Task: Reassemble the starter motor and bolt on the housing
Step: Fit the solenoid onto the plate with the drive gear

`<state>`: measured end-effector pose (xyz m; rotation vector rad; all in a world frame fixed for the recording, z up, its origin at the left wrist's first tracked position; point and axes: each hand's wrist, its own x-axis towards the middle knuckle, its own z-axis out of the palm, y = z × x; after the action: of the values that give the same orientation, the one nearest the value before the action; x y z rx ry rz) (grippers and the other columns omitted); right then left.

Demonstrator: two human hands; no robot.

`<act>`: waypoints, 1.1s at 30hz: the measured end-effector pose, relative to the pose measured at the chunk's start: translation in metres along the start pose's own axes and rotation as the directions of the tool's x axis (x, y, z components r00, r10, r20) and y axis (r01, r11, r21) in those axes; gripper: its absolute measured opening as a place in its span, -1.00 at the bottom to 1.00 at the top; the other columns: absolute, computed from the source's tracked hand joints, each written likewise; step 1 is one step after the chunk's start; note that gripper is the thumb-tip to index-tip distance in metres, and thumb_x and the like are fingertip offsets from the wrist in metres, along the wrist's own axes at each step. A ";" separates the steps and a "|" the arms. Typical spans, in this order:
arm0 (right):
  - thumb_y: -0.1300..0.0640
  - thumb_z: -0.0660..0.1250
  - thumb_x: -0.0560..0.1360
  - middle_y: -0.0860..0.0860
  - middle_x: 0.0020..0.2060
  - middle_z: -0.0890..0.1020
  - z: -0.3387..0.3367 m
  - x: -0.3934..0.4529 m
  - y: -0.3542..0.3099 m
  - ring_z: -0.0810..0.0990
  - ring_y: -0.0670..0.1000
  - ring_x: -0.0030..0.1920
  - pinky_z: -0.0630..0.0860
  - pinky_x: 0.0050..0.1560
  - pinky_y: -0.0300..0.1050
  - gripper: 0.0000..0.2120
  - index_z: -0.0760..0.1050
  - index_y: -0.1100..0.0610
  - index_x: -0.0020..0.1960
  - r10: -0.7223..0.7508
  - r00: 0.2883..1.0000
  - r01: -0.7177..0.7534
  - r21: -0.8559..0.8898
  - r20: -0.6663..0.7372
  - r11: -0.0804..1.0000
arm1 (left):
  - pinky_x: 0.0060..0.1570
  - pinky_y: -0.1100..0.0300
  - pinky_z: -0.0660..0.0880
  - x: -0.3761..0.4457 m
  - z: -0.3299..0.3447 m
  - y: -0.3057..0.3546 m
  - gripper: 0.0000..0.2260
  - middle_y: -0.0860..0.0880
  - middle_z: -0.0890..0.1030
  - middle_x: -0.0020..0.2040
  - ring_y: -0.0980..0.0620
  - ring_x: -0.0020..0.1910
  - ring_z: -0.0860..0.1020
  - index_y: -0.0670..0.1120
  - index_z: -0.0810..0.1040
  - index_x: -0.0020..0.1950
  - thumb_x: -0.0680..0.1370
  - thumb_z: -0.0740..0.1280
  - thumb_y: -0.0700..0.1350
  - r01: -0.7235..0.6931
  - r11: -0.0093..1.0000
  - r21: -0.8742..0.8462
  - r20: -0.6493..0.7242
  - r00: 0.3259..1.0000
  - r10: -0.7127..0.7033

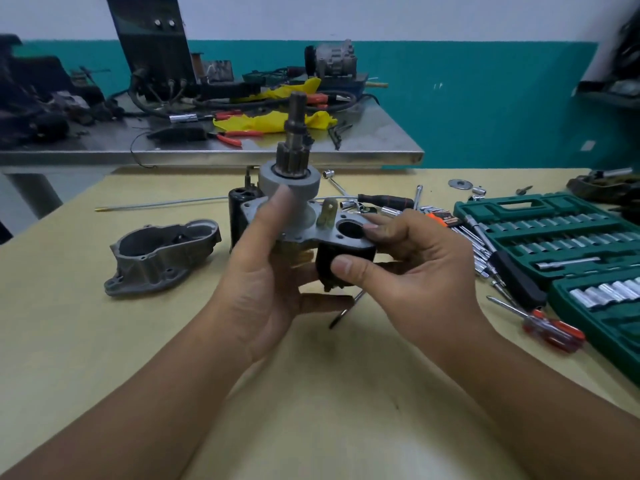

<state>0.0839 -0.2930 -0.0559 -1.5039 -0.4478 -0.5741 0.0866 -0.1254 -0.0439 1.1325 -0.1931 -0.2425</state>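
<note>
Above the yellow table [69, 341], the starter motor assembly [298, 216] is held upright, its geared shaft [296, 133] pointing up. Left of the assembly, the left hand [263, 282] wraps its fingers around the body, thumb against the grey collar. Right of it, the right hand [408, 268] pinches the black solenoid part [343, 258] under the mounting plate. Further left of the assembly, the grey housing [159, 254] lies open side up. Far right of it sit a green socket set [554, 237] and a red-handled screwdriver [550, 332]. No writing is legible.
</note>
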 end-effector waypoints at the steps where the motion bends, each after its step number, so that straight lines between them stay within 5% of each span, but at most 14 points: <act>1: 0.17 0.64 0.21 -0.02 -0.02 0.75 0.002 0.005 0.001 0.75 -0.02 0.02 0.69 -0.04 -0.08 -0.71 0.60 -0.09 -0.22 0.001 1.000 -0.001 -0.007 0.001 1.000 | -0.01 -0.35 0.60 0.003 0.001 0.004 -0.27 -0.24 0.67 0.22 -0.28 0.13 0.67 -0.09 0.61 0.33 0.33 0.42 0.38 0.023 0.999 0.037 -0.028 0.999 -0.022; 5: 0.11 0.65 0.22 -0.12 -0.10 0.75 0.011 0.014 0.012 0.74 -0.08 0.00 0.66 -0.09 -0.23 -0.74 0.61 -0.10 -0.22 -0.011 0.999 0.013 -0.041 0.031 0.999 | -0.24 -0.16 0.62 0.012 -0.007 0.008 -0.47 -0.21 0.71 0.14 -0.21 -0.01 0.71 0.01 0.70 0.19 0.42 0.28 0.31 0.074 0.986 0.152 -0.097 0.993 -0.060; 10: 0.01 0.61 0.25 -0.06 -0.04 0.75 0.012 0.012 0.022 0.75 0.01 0.00 0.71 -0.10 0.01 -0.78 0.61 -0.06 -0.18 -0.017 0.999 0.019 -0.035 0.036 0.999 | -0.43 0.10 0.54 0.016 -0.017 0.002 -0.51 -0.16 0.72 0.03 -0.31 -0.18 0.71 0.05 0.67 0.23 0.43 0.27 0.27 0.157 0.963 0.220 -0.076 0.987 -0.143; 14: 0.10 0.63 0.28 -0.01 -0.01 0.75 0.006 0.013 0.027 0.75 0.08 0.03 0.70 -0.07 0.15 -0.77 0.60 -0.02 -0.18 -0.069 0.997 0.070 -0.053 0.021 0.996 | -0.51 0.21 0.42 0.021 -0.010 -0.003 -0.50 -0.20 0.63 -0.08 -0.14 -0.40 0.54 -0.10 0.64 0.26 0.42 0.31 0.14 0.113 0.983 0.143 -0.044 0.993 -0.108; 19: -0.01 0.61 0.29 -0.11 -0.06 0.72 0.008 0.008 0.029 0.74 0.03 0.02 0.70 -0.11 0.10 -0.74 0.60 0.00 -0.12 -0.151 0.988 0.145 -0.181 -0.018 0.973 | -0.51 0.23 0.32 0.020 -0.007 -0.008 -0.53 -0.11 0.60 -0.12 -0.04 -0.40 0.45 -0.14 0.63 0.22 0.38 0.33 0.05 0.100 0.990 0.096 -0.089 0.992 -0.092; 25: -0.01 0.61 0.30 -0.15 -0.08 0.73 0.006 0.004 0.026 0.75 0.03 -0.01 0.70 -0.14 0.11 -0.75 0.61 0.04 -0.14 -0.144 0.988 0.133 -0.187 -0.049 0.973 | -0.41 0.20 0.38 0.012 -0.022 -0.001 -0.32 -0.05 0.69 -0.01 -0.07 -0.26 0.61 0.02 0.63 0.28 0.23 0.51 0.28 0.123 0.938 0.325 -0.078 0.992 -0.103; 27: 0.03 0.62 0.29 -0.15 0.00 0.72 0.003 0.002 0.026 0.74 -0.01 0.03 0.71 -0.14 0.05 -0.72 0.64 0.14 -0.13 -0.153 0.988 0.144 -0.202 -0.027 0.969 | -0.29 0.11 0.44 0.009 -0.029 0.007 -0.20 -0.05 0.70 0.08 -0.06 -0.13 0.62 -0.03 0.55 0.37 0.22 0.55 0.31 0.079 0.961 0.263 -0.115 0.992 -0.049; 30: 0.14 0.66 0.26 -0.13 0.02 0.70 -0.001 -0.002 0.029 0.74 -0.07 0.03 0.72 -0.16 -0.03 -0.72 0.64 0.26 -0.17 -0.173 0.984 0.175 -0.247 0.027 0.953 | -0.08 -0.18 0.63 0.005 -0.040 0.018 -0.24 -0.08 0.71 0.17 -0.10 0.04 0.70 0.00 0.42 0.46 0.30 0.57 0.08 -0.163 0.933 0.321 -0.183 0.956 0.230; 33: 0.19 0.66 0.27 -0.05 -0.02 0.72 0.003 -0.006 0.031 0.73 -0.11 -0.03 0.69 -0.18 -0.07 -0.73 0.64 0.32 -0.19 -0.241 0.966 0.260 -0.320 0.098 0.911 | -0.08 -0.02 0.69 0.000 -0.028 0.008 -0.27 -0.03 0.72 0.06 -0.10 0.05 0.72 0.07 0.47 0.33 0.20 0.63 0.02 -0.294 0.851 0.435 -0.152 0.908 0.391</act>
<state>0.0976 -0.2903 -0.0840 -1.8010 -0.6174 -0.8426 0.0950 -0.0976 -0.0486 1.5018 -0.2390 0.2694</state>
